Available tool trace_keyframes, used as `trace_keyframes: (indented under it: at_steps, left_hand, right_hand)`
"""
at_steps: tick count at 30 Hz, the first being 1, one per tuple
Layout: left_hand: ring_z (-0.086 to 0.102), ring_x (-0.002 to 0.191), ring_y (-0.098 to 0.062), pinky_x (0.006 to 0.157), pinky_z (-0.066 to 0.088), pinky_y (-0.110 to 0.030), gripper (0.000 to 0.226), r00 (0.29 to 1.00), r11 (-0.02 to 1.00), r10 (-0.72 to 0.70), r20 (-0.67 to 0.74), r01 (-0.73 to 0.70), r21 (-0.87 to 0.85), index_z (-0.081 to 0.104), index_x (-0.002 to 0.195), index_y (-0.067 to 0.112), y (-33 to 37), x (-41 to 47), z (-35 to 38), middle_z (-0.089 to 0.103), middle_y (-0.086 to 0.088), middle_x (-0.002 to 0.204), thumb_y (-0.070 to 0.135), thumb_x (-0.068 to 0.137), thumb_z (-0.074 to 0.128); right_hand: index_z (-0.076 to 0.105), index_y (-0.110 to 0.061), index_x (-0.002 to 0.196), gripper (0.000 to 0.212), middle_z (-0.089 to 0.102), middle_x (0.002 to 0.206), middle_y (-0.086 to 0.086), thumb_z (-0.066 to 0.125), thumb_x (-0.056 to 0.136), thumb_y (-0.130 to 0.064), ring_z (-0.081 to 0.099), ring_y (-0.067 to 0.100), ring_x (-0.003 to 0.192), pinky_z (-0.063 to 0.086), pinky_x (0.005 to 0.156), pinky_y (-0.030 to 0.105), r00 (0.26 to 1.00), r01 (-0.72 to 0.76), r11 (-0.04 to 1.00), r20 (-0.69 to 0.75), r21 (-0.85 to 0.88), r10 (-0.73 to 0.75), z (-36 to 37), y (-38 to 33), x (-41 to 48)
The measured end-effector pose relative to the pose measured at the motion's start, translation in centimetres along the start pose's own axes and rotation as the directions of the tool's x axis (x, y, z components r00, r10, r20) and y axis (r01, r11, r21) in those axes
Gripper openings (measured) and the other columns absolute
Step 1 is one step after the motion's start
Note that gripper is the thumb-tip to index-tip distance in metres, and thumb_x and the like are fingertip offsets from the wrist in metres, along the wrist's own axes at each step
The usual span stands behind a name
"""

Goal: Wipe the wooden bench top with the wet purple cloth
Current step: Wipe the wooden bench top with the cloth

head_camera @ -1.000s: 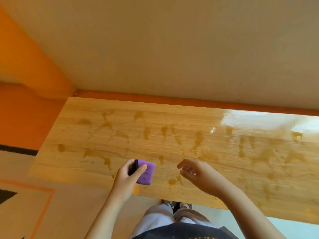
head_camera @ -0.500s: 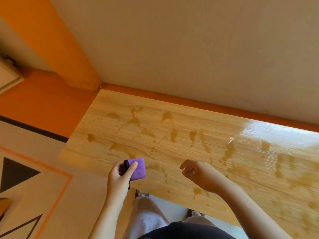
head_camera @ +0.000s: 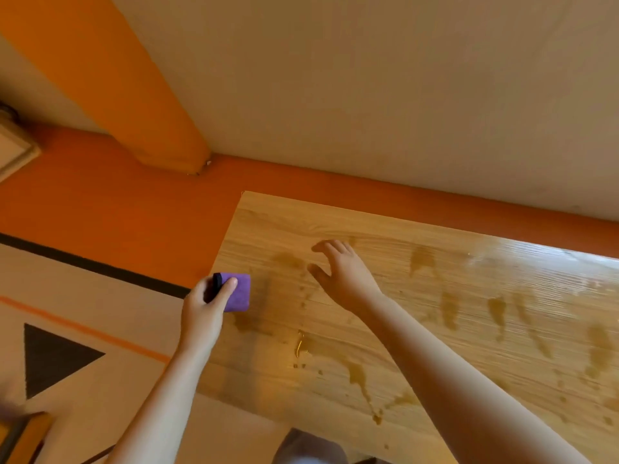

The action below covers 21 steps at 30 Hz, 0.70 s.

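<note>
The wooden bench top (head_camera: 418, 316) fills the right and lower part of the view, its light grain marked with several brown wet stains. My left hand (head_camera: 204, 306) grips a folded purple cloth (head_camera: 238, 293) with a small black object against it, at the bench's left edge. My right hand (head_camera: 341, 272) hovers over the bench near its far left corner, fingers spread and curled, holding nothing.
A beige wall (head_camera: 368, 78) with an orange base strip (head_camera: 402, 195) runs along the back of the bench. An orange pillar (head_camera: 134, 88) stands at the far left corner. The floor (head_camera: 83, 296) left of the bench has orange, black and beige markings.
The view has shifted so the bench's left end sits more centrally. My right hand has reached forward toward the far left corner. My left hand still holds the cloth at the left edge.
</note>
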<state>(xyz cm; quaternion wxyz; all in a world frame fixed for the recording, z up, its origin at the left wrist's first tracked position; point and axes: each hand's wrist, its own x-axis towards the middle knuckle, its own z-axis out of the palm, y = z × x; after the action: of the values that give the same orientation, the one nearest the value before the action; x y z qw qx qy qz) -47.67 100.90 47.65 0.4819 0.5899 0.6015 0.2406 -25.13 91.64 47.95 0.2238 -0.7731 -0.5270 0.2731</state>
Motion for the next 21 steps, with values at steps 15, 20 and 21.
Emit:
trace_keyframes:
  at_steps: [15, 20, 21]
  left_hand:
    - [0.060, 0.106, -0.022, 0.092, 0.051, -0.043, 0.031, 0.999, 0.999, 0.043, -0.032, -0.042, 0.028, 0.061, 0.114, 0.017, -0.4, 19.2, 2.7, 0.064, -0.004, 0.112, 0.036, 0.090, 0.061]
    - [0.061, 0.104, -0.022, 0.090, 0.052, -0.045, 0.016, 0.993, 0.995, 0.095, -0.068, -0.093, 0.021, 0.059, 0.105, 0.022, 0.4, 22.8, 3.8, 0.064, -0.001, 0.108, 0.031, 0.092, 0.061]
    - [0.061, 0.102, -0.021, 0.086, 0.052, -0.042, 0.018, 0.995, 0.996, 0.085, -0.045, -0.084, 0.030, 0.059, 0.107, 0.020, 0.6, 23.3, 4.2, 0.064, -0.002, 0.108, 0.029, 0.093, 0.060]
  right_hand:
    - [0.031, -0.014, 0.141, 0.074, 0.044, 0.139, 0.008, 0.034, 0.088, -0.067, 0.037, 0.029, 0.130, 0.025, 0.108, 0.043, 1.000, 0.014, 0.936, -0.015, -0.352, -0.021, 6.8, 0.6, 18.6]
    - [0.035, -0.016, 0.136, 0.072, 0.047, 0.132, 0.006, 0.030, 0.087, -0.069, 0.040, 0.028, 0.122, 0.027, 0.103, 0.042, 0.997, 0.027, 0.927, -0.063, -0.373, -0.054, 7.1, 0.6, 18.6]
    - [0.035, -0.016, 0.135, 0.072, 0.047, 0.132, 0.006, 0.030, 0.087, -0.069, 0.040, 0.028, 0.122, 0.026, 0.103, 0.042, 0.996, 0.028, 0.928, -0.064, -0.373, -0.056, 7.1, 0.6, 18.6]
